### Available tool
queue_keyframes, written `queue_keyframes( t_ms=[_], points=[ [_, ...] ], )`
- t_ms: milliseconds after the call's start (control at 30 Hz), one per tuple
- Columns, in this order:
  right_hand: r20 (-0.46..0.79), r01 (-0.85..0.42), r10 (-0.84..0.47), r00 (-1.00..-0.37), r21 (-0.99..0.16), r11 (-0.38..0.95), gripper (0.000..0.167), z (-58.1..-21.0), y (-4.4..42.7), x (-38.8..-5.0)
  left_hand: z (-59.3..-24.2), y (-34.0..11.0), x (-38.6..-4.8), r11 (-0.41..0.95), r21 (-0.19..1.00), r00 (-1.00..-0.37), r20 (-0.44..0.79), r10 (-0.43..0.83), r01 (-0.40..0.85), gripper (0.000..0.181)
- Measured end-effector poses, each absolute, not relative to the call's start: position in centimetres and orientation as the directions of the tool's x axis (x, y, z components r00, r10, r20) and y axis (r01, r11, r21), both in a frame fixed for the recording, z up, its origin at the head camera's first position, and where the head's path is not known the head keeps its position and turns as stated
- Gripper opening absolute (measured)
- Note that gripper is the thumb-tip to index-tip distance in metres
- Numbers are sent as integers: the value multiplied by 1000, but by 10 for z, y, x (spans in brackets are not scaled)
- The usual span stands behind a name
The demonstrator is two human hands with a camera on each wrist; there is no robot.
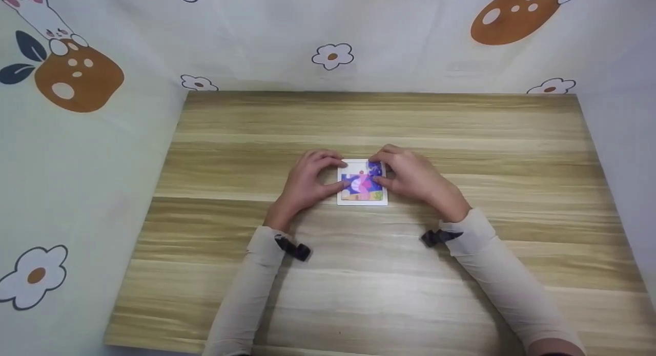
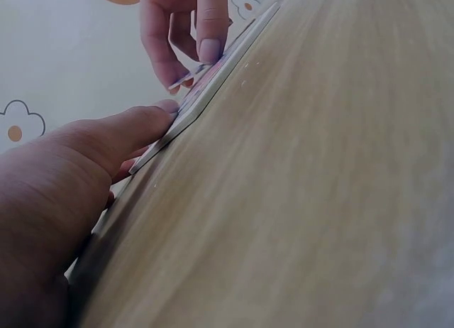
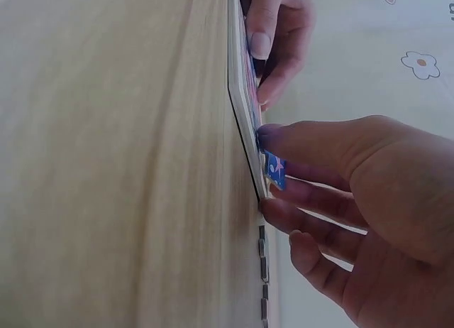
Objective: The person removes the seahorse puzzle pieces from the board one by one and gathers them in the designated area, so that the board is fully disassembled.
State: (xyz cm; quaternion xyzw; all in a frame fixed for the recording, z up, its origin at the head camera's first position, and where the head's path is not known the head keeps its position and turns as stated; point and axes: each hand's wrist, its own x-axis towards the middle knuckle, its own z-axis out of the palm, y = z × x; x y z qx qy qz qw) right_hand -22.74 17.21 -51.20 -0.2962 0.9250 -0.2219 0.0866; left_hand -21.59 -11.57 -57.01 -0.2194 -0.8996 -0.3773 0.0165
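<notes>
A small square jigsaw puzzle board (image 1: pixel 363 203) with a white rim lies flat on the table. Colourful pieces in blue, pink and yellow cover its lower part, while white shows at the upper left. My left hand (image 1: pixel 307 179) holds the board's left side, thumb on the picture and fingers by the top left corner. At the upper right, my right hand (image 1: pixel 412 176) pinches a blue puzzle piece (image 3: pixel 275 170), which is tilted up from the board in the right wrist view. The right fingers partly hide that corner.
The wood-grain table (image 1: pixel 379 294) extends around the board. Pale cloth with printed flowers (image 1: pixel 332 56) stands behind and at the sides. Small dark-edged flat shapes (image 3: pixel 264 257) lie past the board in the right wrist view; their kind is unclear.
</notes>
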Motion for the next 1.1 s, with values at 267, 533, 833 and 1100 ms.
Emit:
queue_keyframes(
  t_ms=[267, 533, 833, 1100],
  points=[
    [-4, -519, -585, -811, -456, 723, 46, -512, 175, -228, -572, -116, -216, 606, 669, -893, 221, 392, 431, 44],
    [96, -531, -570, -816, -516, 673, 44, -512, 185, -227, -572, -117, -216, 622, 667, -902, 195, 386, 411, 45],
    [169, -539, -550, -818, -559, 630, 43, -511, 214, -225, -571, -114, -215, 621, 667, -900, 190, 393, 412, 47],
    [182, -519, -513, -839, -551, 653, 41, -512, 249, -225, -571, -115, -215, 613, 672, -900, 205, 385, 415, 43]
  ],
)
